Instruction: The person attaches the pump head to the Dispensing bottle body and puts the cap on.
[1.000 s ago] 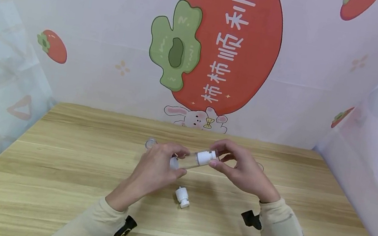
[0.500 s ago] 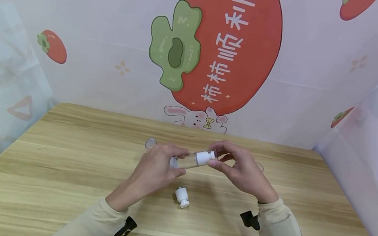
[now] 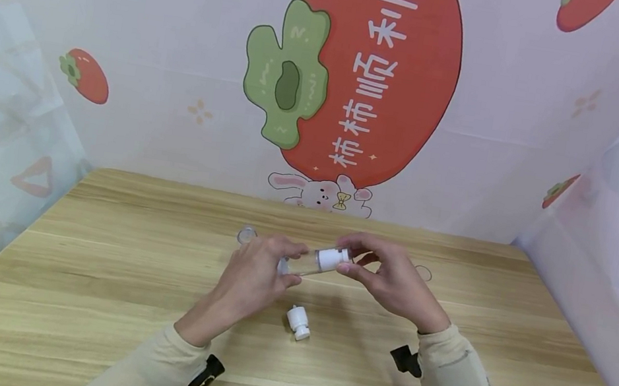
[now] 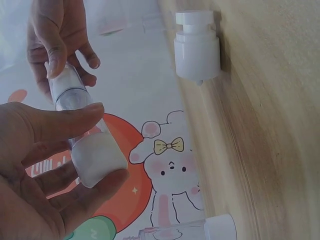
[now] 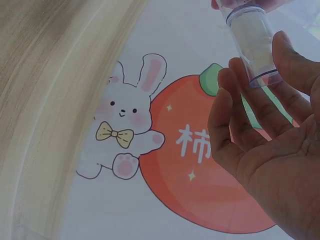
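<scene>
While the left hand (image 3: 256, 268) wraps the white base (image 4: 100, 160) of a clear bottle (image 3: 305, 263), the right hand (image 3: 397, 278) pinches the opposite end, so the bottle lies slantwise between the two, held up off the table. From the left wrist's view, that hand's thumb stretches over the clear wall just beside the base, and a fingertip curls beneath the base itself. Over on the right, the thumb presses one side of the clear end and bent fingers come round the other; a white fitting (image 3: 329, 259) shows through the wall there, right beside the thumb. The middle of the bottle is bare of fingers. Below it, nearer the person and touched by neither hand, a white pump head (image 3: 299, 322) lies on its side on the wood-grain table (image 3: 90, 294). Just behind the left hand a clear rim (image 3: 247, 234) peeks out, and near the right wrist I can see a faint round outline (image 3: 423, 273), too thin to make out. Cream sleeves (image 3: 462, 376) reach in from the near edge, and at the back hangs a cloth (image 3: 180, 13) printed with a big red persimmon (image 3: 407, 101) and a rabbit (image 3: 321, 195).
</scene>
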The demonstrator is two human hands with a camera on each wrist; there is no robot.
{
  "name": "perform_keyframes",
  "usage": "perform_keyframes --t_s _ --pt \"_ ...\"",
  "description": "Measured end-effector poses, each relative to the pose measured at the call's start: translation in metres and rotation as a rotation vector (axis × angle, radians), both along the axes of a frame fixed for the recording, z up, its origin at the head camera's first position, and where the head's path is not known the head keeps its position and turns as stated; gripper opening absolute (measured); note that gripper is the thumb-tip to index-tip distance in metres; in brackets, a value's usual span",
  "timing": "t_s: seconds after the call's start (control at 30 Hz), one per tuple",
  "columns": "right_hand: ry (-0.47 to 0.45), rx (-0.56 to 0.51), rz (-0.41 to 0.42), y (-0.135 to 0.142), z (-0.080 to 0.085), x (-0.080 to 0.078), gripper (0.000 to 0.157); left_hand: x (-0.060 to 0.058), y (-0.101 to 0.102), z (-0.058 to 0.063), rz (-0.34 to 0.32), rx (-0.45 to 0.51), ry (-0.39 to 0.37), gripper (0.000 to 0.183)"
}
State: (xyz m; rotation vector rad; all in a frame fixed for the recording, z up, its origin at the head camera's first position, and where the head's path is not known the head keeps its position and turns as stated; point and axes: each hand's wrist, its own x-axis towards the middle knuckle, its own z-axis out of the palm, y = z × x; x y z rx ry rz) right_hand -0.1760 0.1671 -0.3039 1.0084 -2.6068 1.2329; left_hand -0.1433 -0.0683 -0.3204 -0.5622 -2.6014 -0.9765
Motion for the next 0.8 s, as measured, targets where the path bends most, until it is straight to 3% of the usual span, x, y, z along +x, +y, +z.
perform_keyframes --t_s 0.43,0.8 --pt "0.024 -0.007 -0.022 -0.0043 -0.005 -0.0012 0.028 -0.0012 -0.001 -0.004 0.011 -0.022 0.033 0.04" --pt "0.036 -0.004 -0.037 -0.0055 -0.0046 -0.0004 0.028 -0.0006 -0.0002 -0.0004 0.015 -0.01 0.027 0.039"
